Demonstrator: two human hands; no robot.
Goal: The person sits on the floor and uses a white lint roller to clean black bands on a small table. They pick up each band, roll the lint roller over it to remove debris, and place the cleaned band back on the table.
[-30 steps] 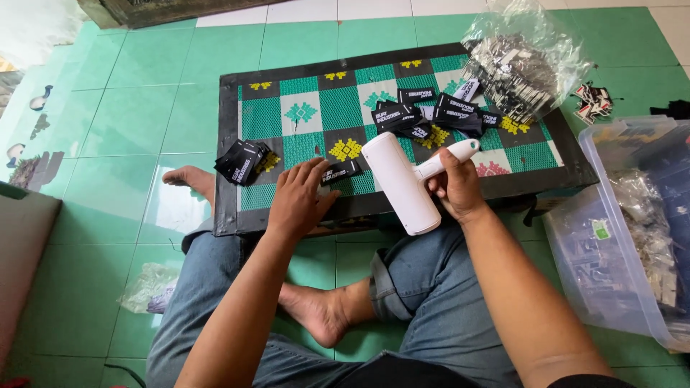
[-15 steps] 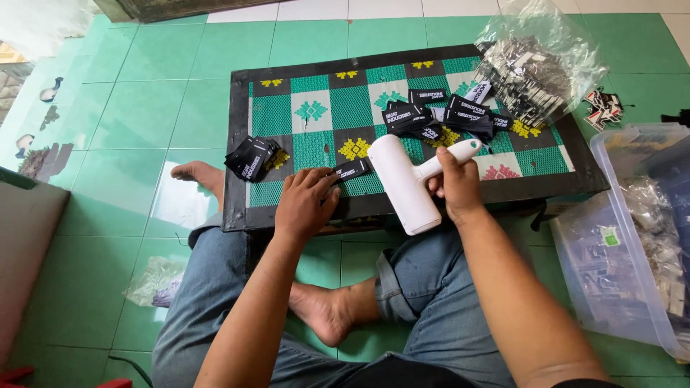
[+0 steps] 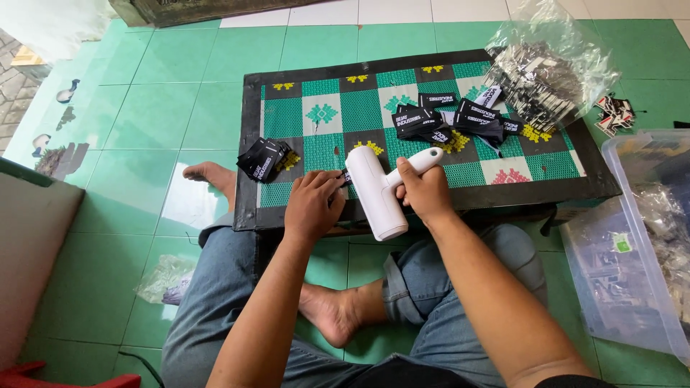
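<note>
My right hand [image 3: 425, 192] grips the handle of a white lint roller [image 3: 376, 191], whose drum lies across the near edge of the low table [image 3: 431, 205]. Just left of the roller my left hand [image 3: 313, 205] presses flat on a small black cloth label [image 3: 345, 176], mostly hidden under the fingers. A stack of black labels [image 3: 264, 159] sits at the table's left side. A loose heap of more black labels [image 3: 451, 118] lies at the middle back.
A crumpled clear plastic bag of labels [image 3: 550, 75] rests on the table's far right corner. A clear plastic bin [image 3: 632, 244] stands on the green tiled floor at right. My crossed legs are under the table; a small plastic bag [image 3: 167, 279] lies at left.
The roller has shifted left, up against my left hand, which stays pressed on the label. The view has shifted slightly.
</note>
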